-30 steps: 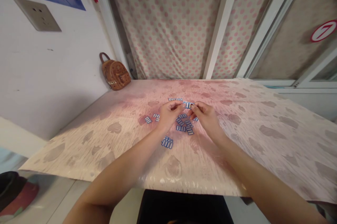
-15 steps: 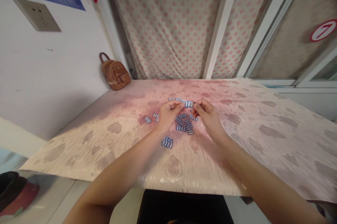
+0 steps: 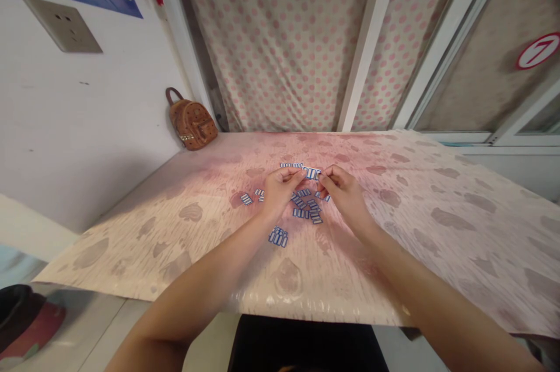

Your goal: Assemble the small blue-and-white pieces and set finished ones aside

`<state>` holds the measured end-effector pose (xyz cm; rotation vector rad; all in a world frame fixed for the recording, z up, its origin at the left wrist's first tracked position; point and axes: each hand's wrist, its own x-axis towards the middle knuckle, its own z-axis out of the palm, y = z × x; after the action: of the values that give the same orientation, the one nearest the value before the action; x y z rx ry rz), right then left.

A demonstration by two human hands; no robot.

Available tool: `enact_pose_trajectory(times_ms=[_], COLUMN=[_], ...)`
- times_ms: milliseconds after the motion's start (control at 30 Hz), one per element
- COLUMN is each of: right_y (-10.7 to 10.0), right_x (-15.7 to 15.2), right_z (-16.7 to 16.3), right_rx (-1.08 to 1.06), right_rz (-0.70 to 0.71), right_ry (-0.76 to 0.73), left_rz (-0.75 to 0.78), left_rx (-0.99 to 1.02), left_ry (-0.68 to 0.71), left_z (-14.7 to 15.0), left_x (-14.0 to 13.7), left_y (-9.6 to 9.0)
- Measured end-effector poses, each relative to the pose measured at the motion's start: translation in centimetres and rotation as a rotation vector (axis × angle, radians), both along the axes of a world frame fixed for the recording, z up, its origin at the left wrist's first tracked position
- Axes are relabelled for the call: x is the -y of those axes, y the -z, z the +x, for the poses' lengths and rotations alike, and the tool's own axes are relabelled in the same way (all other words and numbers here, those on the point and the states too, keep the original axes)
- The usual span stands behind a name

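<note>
A small blue-and-white striped piece is held up over the bench; the left hand has its thumb and fingers clamped on the piece's left end; the right hand has its thumb and fingers drawn together at the right end, though I cannot tell whether they pinch it or only touch it; just beyond the striped piece lies a row of similar pieces; on its near side is a loose cluster, with a small heap nearer the person; to its left lies another piece; the bench wears a pale pink, leaf-patterned cover; well to the left of the striped piece and beyond it, a brown bag leans by the wall; straight beyond it hangs a dotted curtain
</note>
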<state>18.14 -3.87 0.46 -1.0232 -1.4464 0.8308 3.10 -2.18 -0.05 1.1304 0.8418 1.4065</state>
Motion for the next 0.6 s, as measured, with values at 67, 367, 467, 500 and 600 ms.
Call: enact_pose_trajectory(times_ms=[67,367,467,500,600], right_y=[-0.02,0.27,0.46,0.51,0.58], right_x=[0.01,-0.12,-0.29,-0.34,-0.42], right_z=[-0.01,0.03,0.08,0.08,0.04], right_rx=[0.002,0.013,0.02,0.018,-0.004], right_rz=[-0.001,-0.005,-0.015,-0.019,-0.022], right_ry=[0.001,-0.016,-0.01,-0.007,0.007], left_rz=[-0.002,-0.017,-0.019,-0.02,-0.02], left_rx=[0.005,0.027,0.027,0.025,0.013], left_ry=[0.006,0.021,0.027,0.028,0.034], left_z=[-0.03,-0.07,-0.03,-0.03,-0.06], left_x=[-0.01,-0.11,-0.04,-0.01,0.04], left_y=[0.0,0.27,0.17,0.15,0.14])
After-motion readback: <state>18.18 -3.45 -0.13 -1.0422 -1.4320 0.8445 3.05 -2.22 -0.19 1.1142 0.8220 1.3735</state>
